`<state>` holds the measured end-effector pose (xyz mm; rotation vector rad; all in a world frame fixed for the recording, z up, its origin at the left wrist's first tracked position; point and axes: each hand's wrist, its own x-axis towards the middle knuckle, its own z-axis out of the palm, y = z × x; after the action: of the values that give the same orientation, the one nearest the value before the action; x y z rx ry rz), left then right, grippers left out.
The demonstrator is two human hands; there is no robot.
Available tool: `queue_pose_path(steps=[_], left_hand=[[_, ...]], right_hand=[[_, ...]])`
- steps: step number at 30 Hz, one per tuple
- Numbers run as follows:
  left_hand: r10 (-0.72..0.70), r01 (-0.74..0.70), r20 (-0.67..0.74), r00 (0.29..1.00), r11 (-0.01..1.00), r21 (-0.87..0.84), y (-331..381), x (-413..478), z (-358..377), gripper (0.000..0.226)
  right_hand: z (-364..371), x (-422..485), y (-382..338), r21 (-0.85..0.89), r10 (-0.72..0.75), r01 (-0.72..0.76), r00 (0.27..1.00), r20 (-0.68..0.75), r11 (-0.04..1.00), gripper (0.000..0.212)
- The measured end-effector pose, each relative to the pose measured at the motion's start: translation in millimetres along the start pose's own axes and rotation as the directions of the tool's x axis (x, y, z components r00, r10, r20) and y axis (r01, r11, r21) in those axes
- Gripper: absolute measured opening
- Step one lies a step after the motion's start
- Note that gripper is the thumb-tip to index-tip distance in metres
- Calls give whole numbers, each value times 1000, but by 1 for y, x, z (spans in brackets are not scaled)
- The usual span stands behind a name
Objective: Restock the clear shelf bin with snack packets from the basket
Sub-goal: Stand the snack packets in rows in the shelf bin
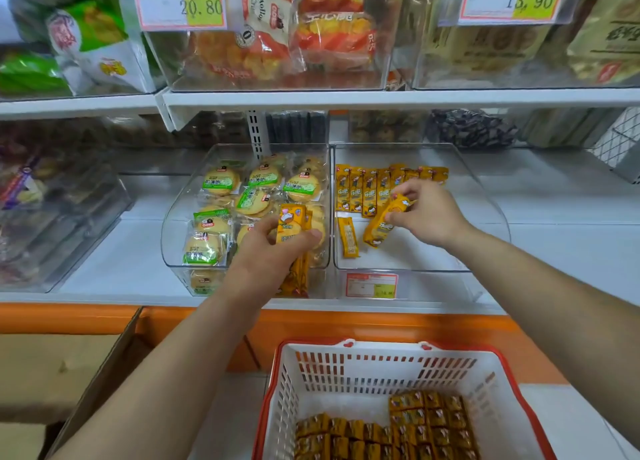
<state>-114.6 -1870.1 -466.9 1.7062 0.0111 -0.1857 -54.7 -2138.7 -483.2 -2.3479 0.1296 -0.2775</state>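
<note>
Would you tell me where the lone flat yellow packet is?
Head view: the lone packet lies on the right clear bin floor, left side, beside the held packet in the right hand.

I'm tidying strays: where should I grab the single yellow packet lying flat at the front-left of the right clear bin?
Pinch the single packet across its narrow width, mid-length, coming down from above through the open top of the clear bin. It lies flat, long and slim, close to the left wall.
</note>
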Motion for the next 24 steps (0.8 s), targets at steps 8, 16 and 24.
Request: queue_pose_path(steps=[8, 16, 24], left_hand=[[20, -22, 24, 1000, 997, 71, -4, 7, 2, 37], [47, -51, 30, 998, 988, 143, -11, 14, 4, 36], [60, -64, 25, 998, 986, 152, -13, 16, 3, 40]], right_hand=[[31, 73, 6, -308, -140, 152, 988, 62, 939, 41], [58, 107, 2, -436, -163, 185, 983, 87, 881, 40], [55, 98, 3, -474, -200, 183, 980, 16, 861, 47]])
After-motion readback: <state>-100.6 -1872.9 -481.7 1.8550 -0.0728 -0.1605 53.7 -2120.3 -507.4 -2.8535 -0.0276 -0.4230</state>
